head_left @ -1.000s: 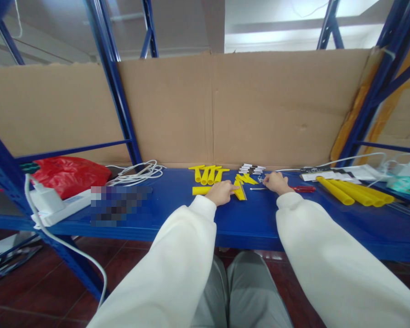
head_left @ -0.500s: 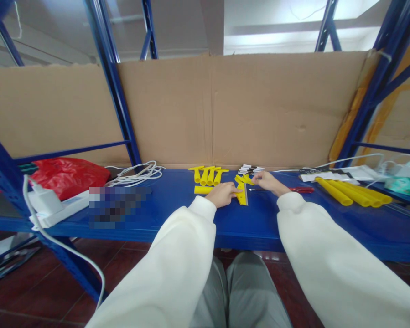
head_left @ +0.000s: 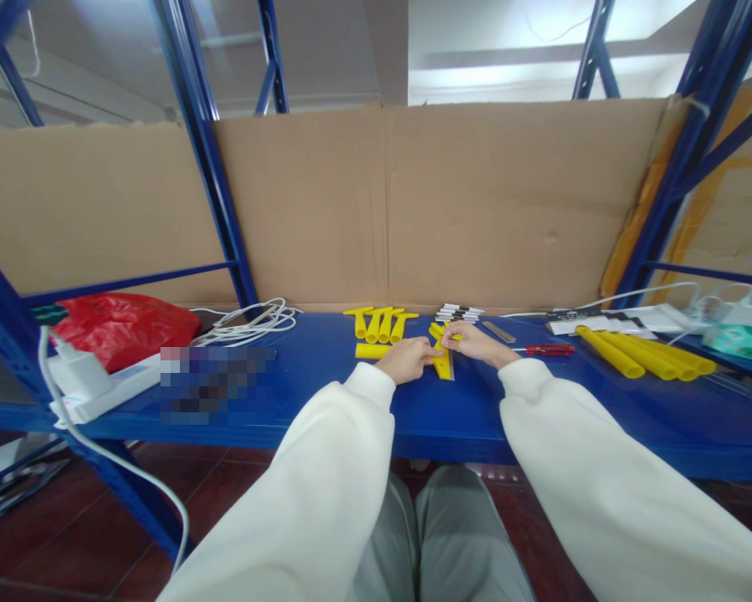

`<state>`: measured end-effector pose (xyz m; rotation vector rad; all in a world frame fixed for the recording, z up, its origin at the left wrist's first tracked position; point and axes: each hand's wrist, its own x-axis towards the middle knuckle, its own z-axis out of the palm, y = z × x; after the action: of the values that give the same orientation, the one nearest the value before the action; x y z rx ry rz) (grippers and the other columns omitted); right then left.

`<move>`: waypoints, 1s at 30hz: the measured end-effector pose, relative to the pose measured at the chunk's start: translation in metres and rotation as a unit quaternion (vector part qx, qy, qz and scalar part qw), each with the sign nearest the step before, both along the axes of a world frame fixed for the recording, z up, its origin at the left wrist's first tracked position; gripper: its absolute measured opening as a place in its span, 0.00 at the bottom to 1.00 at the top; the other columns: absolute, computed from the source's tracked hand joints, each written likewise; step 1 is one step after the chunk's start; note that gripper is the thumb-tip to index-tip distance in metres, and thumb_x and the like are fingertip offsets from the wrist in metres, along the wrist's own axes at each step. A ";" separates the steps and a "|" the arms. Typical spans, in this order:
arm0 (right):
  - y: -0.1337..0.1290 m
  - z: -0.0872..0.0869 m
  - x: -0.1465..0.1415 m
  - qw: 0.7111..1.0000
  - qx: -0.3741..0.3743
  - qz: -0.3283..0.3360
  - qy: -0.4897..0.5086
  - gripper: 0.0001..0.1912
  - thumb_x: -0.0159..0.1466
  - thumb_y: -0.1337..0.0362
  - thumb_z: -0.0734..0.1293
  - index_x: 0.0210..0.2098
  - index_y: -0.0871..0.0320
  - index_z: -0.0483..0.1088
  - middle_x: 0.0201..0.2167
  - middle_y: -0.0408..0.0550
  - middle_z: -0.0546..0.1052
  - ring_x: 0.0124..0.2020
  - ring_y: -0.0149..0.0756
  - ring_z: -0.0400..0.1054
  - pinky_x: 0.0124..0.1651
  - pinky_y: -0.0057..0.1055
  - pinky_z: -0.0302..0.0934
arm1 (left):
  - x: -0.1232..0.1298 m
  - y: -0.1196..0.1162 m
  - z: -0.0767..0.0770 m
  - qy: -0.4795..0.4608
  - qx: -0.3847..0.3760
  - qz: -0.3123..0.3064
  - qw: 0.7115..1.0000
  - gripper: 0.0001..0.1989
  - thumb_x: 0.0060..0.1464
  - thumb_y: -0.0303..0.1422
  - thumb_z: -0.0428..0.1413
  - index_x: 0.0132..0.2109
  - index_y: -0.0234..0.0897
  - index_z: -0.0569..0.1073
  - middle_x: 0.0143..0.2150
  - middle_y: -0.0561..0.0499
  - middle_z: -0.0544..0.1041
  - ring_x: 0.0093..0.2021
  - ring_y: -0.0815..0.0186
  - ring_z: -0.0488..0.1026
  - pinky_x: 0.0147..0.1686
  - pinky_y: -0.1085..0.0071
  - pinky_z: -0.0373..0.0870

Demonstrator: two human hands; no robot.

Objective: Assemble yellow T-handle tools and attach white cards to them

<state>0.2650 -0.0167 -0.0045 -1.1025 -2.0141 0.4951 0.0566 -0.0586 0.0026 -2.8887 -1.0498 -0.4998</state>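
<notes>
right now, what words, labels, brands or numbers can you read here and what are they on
None can be read.
Flat black-and-white items at right: print too small.
Small black-and-white pieces at the back: too small to tell.
White power strip: any marking too blurred.
Yellow piece by the left hand: no lettering visible.

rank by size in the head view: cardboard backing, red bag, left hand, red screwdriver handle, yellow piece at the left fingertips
1. Cardboard backing
2. Red bag
3. Left hand
Smallest, unranked: red screwdriver handle and yellow piece; they look close in size, and the piece is partly hidden.
</notes>
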 end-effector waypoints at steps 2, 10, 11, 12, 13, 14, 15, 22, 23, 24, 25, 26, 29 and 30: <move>0.001 -0.001 -0.001 1.000 0.004 0.009 -0.010 0.09 0.53 0.64 0.71 0.18 0.54 0.70 0.25 0.45 0.74 0.34 0.38 0.69 0.49 0.38 0.65 | 0.000 0.001 0.000 -0.002 0.000 -0.004 1.000 0.18 0.62 0.25 0.55 0.55 0.42 0.80 0.46 0.44 0.78 0.48 0.59 0.77 0.51 0.65 0.72; 0.004 -0.004 -0.002 0.999 0.018 0.000 -0.042 0.08 0.55 0.67 0.68 0.20 0.56 0.70 0.26 0.46 0.76 0.34 0.37 0.71 0.46 0.36 0.66 | 0.000 -0.001 0.001 0.019 0.012 0.003 1.000 0.20 0.62 0.25 0.54 0.57 0.43 0.79 0.47 0.45 0.79 0.48 0.60 0.77 0.50 0.67 0.72; 0.003 -0.003 -0.001 0.999 0.016 0.001 -0.046 0.08 0.56 0.67 0.68 0.21 0.56 0.70 0.27 0.46 0.76 0.34 0.38 0.71 0.46 0.36 0.66 | 0.000 -0.002 0.002 0.023 0.013 0.006 1.000 0.20 0.62 0.25 0.54 0.58 0.43 0.79 0.47 0.45 0.79 0.48 0.60 0.78 0.50 0.68 0.72; 0.003 -0.003 -0.001 0.999 0.013 0.002 -0.050 0.07 0.56 0.67 0.67 0.21 0.56 0.71 0.27 0.46 0.77 0.35 0.38 0.71 0.46 0.36 0.66 | 0.000 -0.003 0.002 0.025 0.015 0.007 1.000 0.20 0.62 0.25 0.54 0.57 0.43 0.79 0.47 0.45 0.79 0.48 0.60 0.78 0.50 0.68 0.72; 0.002 -0.003 -0.001 0.999 0.009 0.004 -0.052 0.07 0.56 0.67 0.67 0.21 0.56 0.71 0.28 0.46 0.77 0.35 0.38 0.72 0.47 0.36 0.66 | 0.001 -0.003 0.002 0.025 0.017 0.006 1.000 0.20 0.62 0.25 0.54 0.57 0.43 0.79 0.47 0.45 0.79 0.48 0.60 0.78 0.50 0.68 0.72; 0.002 -0.002 -0.001 0.999 0.005 0.004 -0.052 0.07 0.56 0.67 0.67 0.22 0.56 0.71 0.28 0.46 0.77 0.35 0.38 0.72 0.47 0.36 0.66 | 0.001 -0.004 0.002 0.023 0.019 0.004 1.000 0.20 0.61 0.24 0.54 0.57 0.43 0.79 0.47 0.45 0.79 0.48 0.60 0.78 0.50 0.69 0.72; 0.001 -0.001 0.000 0.999 0.000 0.005 -0.052 0.07 0.56 0.67 0.68 0.22 0.56 0.71 0.29 0.46 0.78 0.36 0.38 0.72 0.48 0.36 0.66 | 0.001 -0.004 0.003 0.021 0.020 0.002 1.000 0.19 0.61 0.24 0.54 0.56 0.43 0.79 0.46 0.46 0.79 0.48 0.61 0.78 0.50 0.69 0.72; -0.010 0.006 0.002 0.997 -0.066 0.020 -0.020 0.06 0.55 0.64 0.71 0.23 0.56 0.71 0.29 0.47 0.78 0.38 0.40 0.73 0.51 0.38 0.65 | 0.001 -0.005 0.003 0.019 0.022 -0.004 1.000 0.19 0.61 0.24 0.54 0.56 0.43 0.79 0.46 0.45 0.79 0.48 0.60 0.78 0.51 0.69 0.72; -0.011 0.007 0.001 0.997 -0.076 0.022 -0.012 0.06 0.55 0.64 0.71 0.23 0.56 0.71 0.29 0.46 0.77 0.38 0.39 0.73 0.51 0.38 0.65 | 0.001 -0.005 0.003 0.019 0.023 -0.006 1.000 0.19 0.61 0.24 0.54 0.56 0.43 0.79 0.46 0.46 0.79 0.48 0.60 0.78 0.51 0.68 0.72; -0.012 0.008 0.001 0.996 -0.086 0.021 -0.002 0.06 0.54 0.64 0.72 0.24 0.56 0.71 0.28 0.46 0.77 0.38 0.39 0.73 0.51 0.38 0.65 | 0.002 -0.005 0.003 0.020 0.026 -0.007 0.999 0.19 0.61 0.25 0.54 0.56 0.43 0.79 0.46 0.46 0.79 0.48 0.61 0.78 0.51 0.68 0.72; -0.013 0.009 0.000 0.995 -0.095 0.018 0.010 0.06 0.53 0.64 0.72 0.24 0.56 0.71 0.28 0.45 0.76 0.37 0.38 0.72 0.51 0.38 0.65 | 0.002 -0.005 0.003 0.022 0.028 -0.009 0.999 0.19 0.61 0.25 0.54 0.56 0.44 0.79 0.46 0.46 0.80 0.48 0.61 0.78 0.51 0.69 0.72; -0.014 0.009 0.000 0.994 -0.104 0.013 0.023 0.07 0.52 0.64 0.73 0.25 0.56 0.70 0.28 0.44 0.76 0.37 0.37 0.72 0.51 0.38 0.65 | 0.002 -0.005 0.003 0.024 0.030 -0.012 0.999 0.19 0.62 0.25 0.54 0.56 0.44 0.79 0.46 0.46 0.80 0.49 0.61 0.78 0.51 0.69 0.72; -0.014 0.009 -0.001 0.989 -0.130 -0.002 0.069 0.10 0.48 0.65 0.74 0.26 0.56 0.69 0.29 0.41 0.74 0.36 0.35 0.71 0.51 0.37 0.65 | 0.002 -0.004 0.002 0.029 0.034 -0.017 0.999 0.20 0.62 0.25 0.53 0.57 0.44 0.79 0.47 0.46 0.80 0.49 0.61 0.78 0.51 0.68 0.72; -0.013 0.008 -0.001 0.987 -0.139 -0.003 0.083 0.11 0.47 0.66 0.74 0.26 0.56 0.68 0.30 0.41 0.74 0.36 0.35 0.70 0.50 0.37 0.65 | 0.002 -0.004 0.002 0.029 0.035 -0.019 0.999 0.20 0.62 0.25 0.53 0.57 0.44 0.79 0.48 0.46 0.80 0.49 0.61 0.78 0.51 0.68 0.72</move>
<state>0.2636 -0.0299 0.0034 -1.1885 -1.8325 0.8571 0.0584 -0.0628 0.0047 -2.8486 -0.9528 -0.4419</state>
